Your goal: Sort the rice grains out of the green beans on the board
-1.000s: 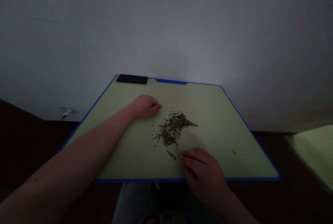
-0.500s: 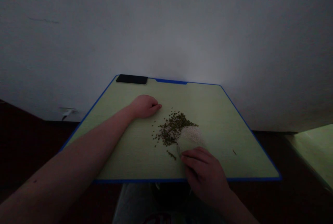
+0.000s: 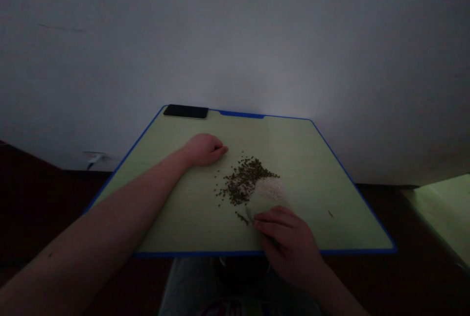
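Note:
My right hand (image 3: 288, 237) is closed in a pinch near the front of the board, holding thin, greyish, curved tweezers (image 3: 249, 215). Their tips lie beside a short row of green beans (image 3: 241, 217). Beyond the tips spreads a loose pile of small green beans (image 3: 244, 179), with pale grains among them. A heap of white, rice-like grains (image 3: 270, 188) adjoins that pile on the right. My left hand (image 3: 205, 149) rests on the board as a loose fist, left of and behind the beans. Nothing shows in its fingers.
The pale board (image 3: 301, 149) has a blue rim. A black phone (image 3: 186, 111) lies at its back left corner, and a small brown sliver (image 3: 331, 214) lies to the right. A wall (image 3: 235, 37) stands directly behind. A dark round container (image 3: 240, 272) sits below the front edge.
The tweezers' tips have shifted slightly left and toward me, away from the white grains to the short bean row. My left hand has stayed in place.

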The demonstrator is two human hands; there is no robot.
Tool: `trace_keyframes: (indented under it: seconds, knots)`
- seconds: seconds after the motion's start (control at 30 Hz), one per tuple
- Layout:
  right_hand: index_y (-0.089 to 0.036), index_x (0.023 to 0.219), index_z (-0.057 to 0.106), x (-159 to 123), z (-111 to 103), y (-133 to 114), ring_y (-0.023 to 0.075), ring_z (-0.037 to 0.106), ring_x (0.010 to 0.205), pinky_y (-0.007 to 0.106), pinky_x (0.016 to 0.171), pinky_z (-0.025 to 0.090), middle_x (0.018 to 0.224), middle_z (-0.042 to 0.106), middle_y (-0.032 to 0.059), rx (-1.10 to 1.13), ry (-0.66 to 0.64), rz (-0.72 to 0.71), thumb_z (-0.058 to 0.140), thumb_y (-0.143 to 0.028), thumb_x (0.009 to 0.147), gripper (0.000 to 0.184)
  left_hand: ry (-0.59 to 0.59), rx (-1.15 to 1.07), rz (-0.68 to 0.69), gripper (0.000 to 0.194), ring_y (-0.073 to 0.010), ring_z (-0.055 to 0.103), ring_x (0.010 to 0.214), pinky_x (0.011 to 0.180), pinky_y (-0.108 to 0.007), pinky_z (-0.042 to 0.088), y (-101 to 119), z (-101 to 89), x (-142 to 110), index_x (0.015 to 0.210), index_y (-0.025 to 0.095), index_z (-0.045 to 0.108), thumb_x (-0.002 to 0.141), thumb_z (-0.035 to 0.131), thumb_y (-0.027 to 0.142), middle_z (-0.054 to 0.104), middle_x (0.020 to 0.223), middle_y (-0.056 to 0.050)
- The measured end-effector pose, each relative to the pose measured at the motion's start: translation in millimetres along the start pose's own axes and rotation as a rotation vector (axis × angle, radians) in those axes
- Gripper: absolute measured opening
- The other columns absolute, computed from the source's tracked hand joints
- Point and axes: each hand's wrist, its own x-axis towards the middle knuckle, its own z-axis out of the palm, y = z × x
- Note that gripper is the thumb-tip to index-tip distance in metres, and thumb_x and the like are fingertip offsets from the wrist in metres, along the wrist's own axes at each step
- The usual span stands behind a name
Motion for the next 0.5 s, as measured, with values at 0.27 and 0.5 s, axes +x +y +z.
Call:
trace_keyframes:
  seconds: [0.27, 0.5]
  knots:
    - [-0.021, 0.092, 0.064, -0.6, 1.4, 0.5, 0.0163, 0.06, 0.077, 0.032, 0.071, 0.05, 0.087, 0.067, 0.005, 0.049, 0.047, 0.041, 0.051, -0.006, 0.072, 0.027, 0.0, -0.032, -0.015, 0.055, -0.0124, 0.04, 0.051, 0.051, -0.029, 0.021, -0.4, 1.2, -1.1, 0.059, 0.016, 0.056, 0.082, 0.023, 0.054, 0.057, 0.059, -0.006]
    - [-0.02, 0.084, 0.066, 2.0, 1.1, 2.0, 0.0156, 0.061, 0.078, 0.029, 0.069, 0.051, 0.083, 0.067, 0.0044, 0.118, 0.075, 0.191, 0.052, -0.006, 0.071, 0.024, 0.002, -0.012, -0.012, 0.054, -0.0119, 0.04, 0.051, 0.051, -0.028, 0.022, 0.8, 0.9, -3.0, 0.059, 0.016, 0.055, 0.082, 0.024, 0.053, 0.055, 0.058, -0.005]
